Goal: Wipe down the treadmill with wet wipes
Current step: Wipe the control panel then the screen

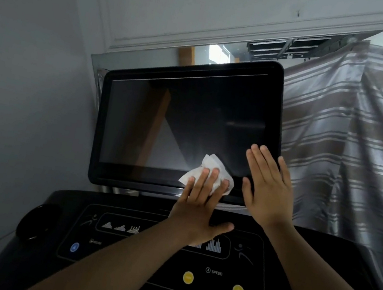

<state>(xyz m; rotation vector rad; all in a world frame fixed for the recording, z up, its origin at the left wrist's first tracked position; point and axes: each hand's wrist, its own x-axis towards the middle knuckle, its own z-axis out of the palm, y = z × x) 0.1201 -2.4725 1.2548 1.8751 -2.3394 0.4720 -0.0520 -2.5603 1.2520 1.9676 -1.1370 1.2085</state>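
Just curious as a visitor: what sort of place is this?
Likely a home exercise corner: a treadmill console, its dark screen, and a striped curtain beside it.

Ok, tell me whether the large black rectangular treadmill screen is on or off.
Off, apparently: the large black rectangular treadmill screen is dark, showing only room reflections, no lit graphics.

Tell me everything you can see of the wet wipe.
The wet wipe is white and crumpled into a loose wad. It lies against the lower right part of the treadmill's dark screen, reaching its bottom edge. The left hand presses it there with straight fingers; the right hand rests beside it, not touching.
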